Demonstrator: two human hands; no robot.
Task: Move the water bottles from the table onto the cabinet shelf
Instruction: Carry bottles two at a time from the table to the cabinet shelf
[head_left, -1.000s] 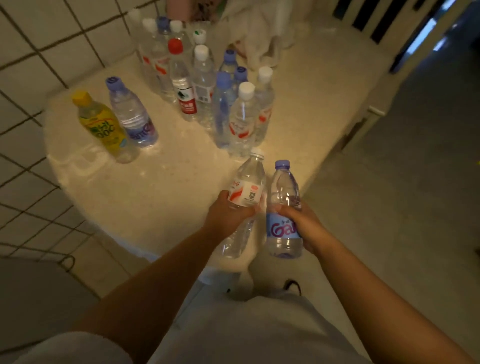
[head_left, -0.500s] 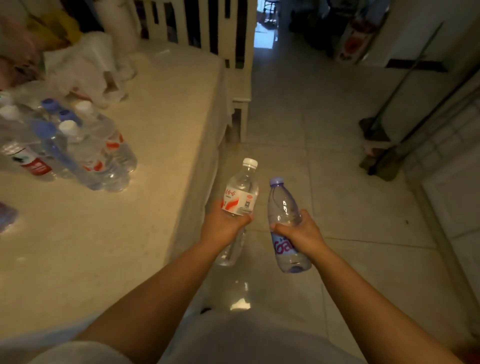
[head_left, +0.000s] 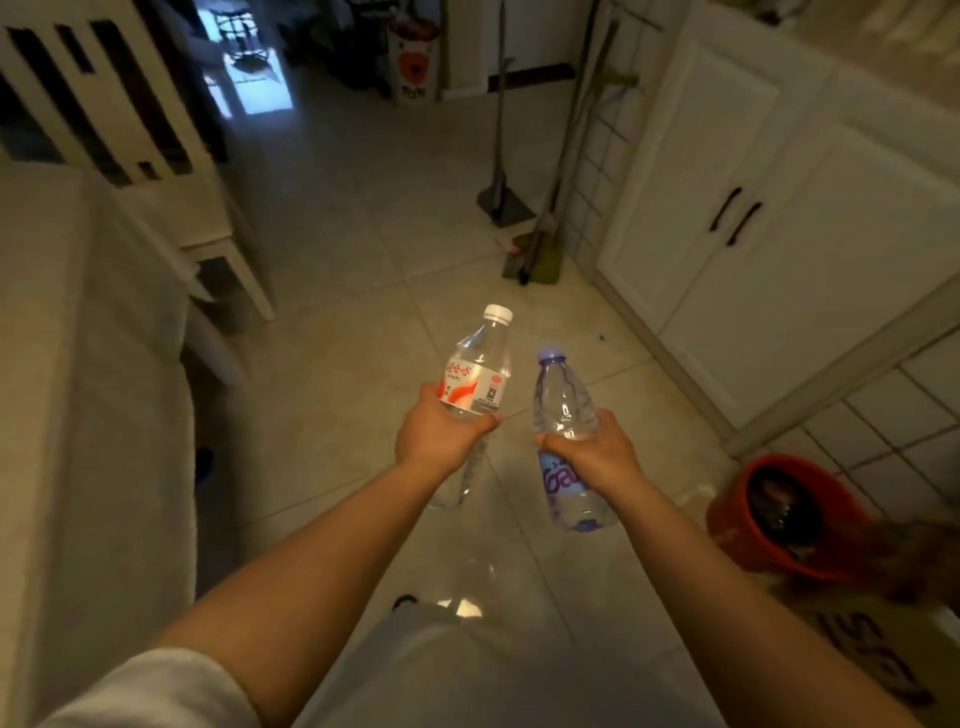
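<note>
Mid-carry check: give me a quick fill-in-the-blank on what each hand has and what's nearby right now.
1. The left hand holds the bottle with the ____ cap.
2. The right hand's grip is on the bottle with the ____ cap.
3. The white cabinet doors on the right are ____.
4. The bucket on the floor at right is ____.

Missing words: white; purple; closed; red

white-cap bottle (head_left: 475, 384): tilted, red label | purple-cap bottle (head_left: 565, 441): tilted, likely full
</note>
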